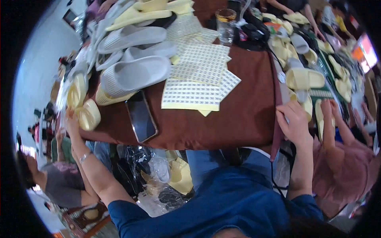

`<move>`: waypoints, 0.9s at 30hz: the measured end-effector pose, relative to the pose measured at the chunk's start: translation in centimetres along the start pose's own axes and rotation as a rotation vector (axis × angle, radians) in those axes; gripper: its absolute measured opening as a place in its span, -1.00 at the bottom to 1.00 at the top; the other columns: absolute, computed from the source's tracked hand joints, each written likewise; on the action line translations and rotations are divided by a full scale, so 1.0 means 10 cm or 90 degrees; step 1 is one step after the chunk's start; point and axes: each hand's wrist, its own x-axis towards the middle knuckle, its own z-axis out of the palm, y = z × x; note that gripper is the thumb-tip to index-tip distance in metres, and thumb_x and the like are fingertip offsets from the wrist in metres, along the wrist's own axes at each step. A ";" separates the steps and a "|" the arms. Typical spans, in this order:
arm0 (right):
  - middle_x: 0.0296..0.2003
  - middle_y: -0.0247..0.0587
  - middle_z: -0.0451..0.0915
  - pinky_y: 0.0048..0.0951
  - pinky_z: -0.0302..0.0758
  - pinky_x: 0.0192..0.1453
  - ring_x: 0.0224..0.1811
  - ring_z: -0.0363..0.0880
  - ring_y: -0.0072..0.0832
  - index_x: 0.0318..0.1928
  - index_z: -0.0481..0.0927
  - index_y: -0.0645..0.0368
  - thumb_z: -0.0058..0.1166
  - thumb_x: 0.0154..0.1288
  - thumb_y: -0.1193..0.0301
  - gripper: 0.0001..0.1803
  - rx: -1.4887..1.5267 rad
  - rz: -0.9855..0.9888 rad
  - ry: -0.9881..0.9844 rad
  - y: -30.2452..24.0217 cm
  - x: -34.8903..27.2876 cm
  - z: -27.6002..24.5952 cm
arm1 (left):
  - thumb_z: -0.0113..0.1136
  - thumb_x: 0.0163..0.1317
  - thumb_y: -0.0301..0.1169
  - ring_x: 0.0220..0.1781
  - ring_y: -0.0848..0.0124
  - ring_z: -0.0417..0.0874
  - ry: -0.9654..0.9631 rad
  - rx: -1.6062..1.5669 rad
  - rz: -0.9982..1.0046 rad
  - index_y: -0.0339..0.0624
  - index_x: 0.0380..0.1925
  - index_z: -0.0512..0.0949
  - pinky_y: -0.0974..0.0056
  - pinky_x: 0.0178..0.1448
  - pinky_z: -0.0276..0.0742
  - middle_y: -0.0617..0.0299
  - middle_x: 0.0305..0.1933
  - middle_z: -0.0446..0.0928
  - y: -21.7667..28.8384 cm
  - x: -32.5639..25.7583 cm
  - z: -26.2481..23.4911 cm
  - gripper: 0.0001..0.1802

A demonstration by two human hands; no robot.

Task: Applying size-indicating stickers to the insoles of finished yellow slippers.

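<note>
At the left edge of the table, my left hand [71, 119] reaches to a pair of pale yellow slippers. Its fingers are closed at the side of the nearer slipper [89, 115], partly hidden; the other yellow slipper [76, 92] is just beyond. My right hand [294, 122] rests at the table's right edge with its fingers curled in and nothing visible in them. Close beyond it lies a yellow slipper [305, 78]. Between my hands are a dark phone [142, 117] and overlapping sticker sheets [191, 95] with rows of small printed labels.
Grey slippers [135, 75] and yellow ones [139, 18] are piled at the table's left. A glass [226, 29] stands at the back beside a black bundle [254, 33]. Co-workers sit at both sides; a pink-sleeved person [345, 170] works at right. Plastic bags [158, 170] lie below the table.
</note>
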 end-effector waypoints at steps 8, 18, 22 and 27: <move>-0.34 -0.19 0.53 -0.25 0.52 -0.09 -0.21 0.54 -0.19 -0.35 0.63 0.15 0.25 0.12 0.48 -0.92 -0.078 0.006 -0.004 0.02 -0.14 0.18 | 0.17 0.37 -0.41 0.21 0.23 0.56 -0.079 -0.368 0.161 -0.27 0.25 0.48 0.17 0.28 0.47 0.04 0.21 0.56 2.89 -0.58 0.64 -0.54; -0.33 -0.20 0.56 -0.25 0.53 -0.10 -0.22 0.56 -0.19 -0.30 0.64 0.15 0.27 0.16 0.45 -0.90 -0.052 0.020 0.159 0.23 -0.37 0.13 | 0.36 0.17 -0.52 -0.05 0.02 0.69 -0.344 -0.578 0.641 -0.23 -0.06 0.64 0.13 0.05 0.58 -0.02 -0.06 0.65 5.95 -2.12 0.81 -0.70; -0.30 -0.09 0.60 -0.15 0.55 -0.06 -0.16 0.60 -0.11 -0.26 0.64 0.18 0.21 0.21 0.45 -0.89 -0.196 0.212 0.170 1.04 -0.74 -0.11 | 0.32 0.22 -0.53 -0.07 0.07 0.70 -0.304 -0.558 0.564 -0.27 -0.09 0.64 0.15 0.04 0.59 -0.01 -0.10 0.66 5.99 -2.15 1.18 -0.76; -0.30 -0.13 0.60 -0.15 0.58 -0.02 -0.11 0.59 -0.13 -0.29 0.66 0.12 0.15 0.14 0.45 -0.88 -0.354 0.270 0.065 2.18 -1.07 -0.23 | 0.27 0.28 -0.51 -0.15 0.25 0.71 -0.354 -0.548 0.481 -0.30 -0.11 0.63 0.23 0.01 0.57 0.06 -0.18 0.68 5.96 -2.10 1.42 -0.81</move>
